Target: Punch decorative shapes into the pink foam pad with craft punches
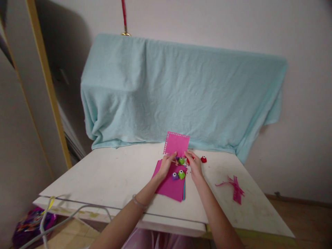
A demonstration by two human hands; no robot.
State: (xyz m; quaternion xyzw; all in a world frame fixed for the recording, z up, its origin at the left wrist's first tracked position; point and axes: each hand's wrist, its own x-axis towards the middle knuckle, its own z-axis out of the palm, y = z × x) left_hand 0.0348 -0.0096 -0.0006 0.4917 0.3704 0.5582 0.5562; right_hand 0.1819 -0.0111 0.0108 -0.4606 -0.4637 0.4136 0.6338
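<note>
A pink paper square (177,143) is held up by its lower corners, with a row of small punched holes along its left and top edges. My left hand (167,164) pinches the lower left part and my right hand (194,164) the lower right. Below it lies a stack of coloured paper (168,188), magenta on top with a blue edge showing. On the stack sit a purple paper punch (175,176) and a light green punch (181,174). Another green punch (181,160) is between my hands, with a purple one partly hidden beside it. Right of my right hand is a red punch (203,159).
Pink paper scraps (236,190) lie on the right of the white table (103,176), and tiny pink bits are scattered near my right hand. A light blue cloth (186,93) covers something at the back. A grey cable (70,218) loops at the front left edge.
</note>
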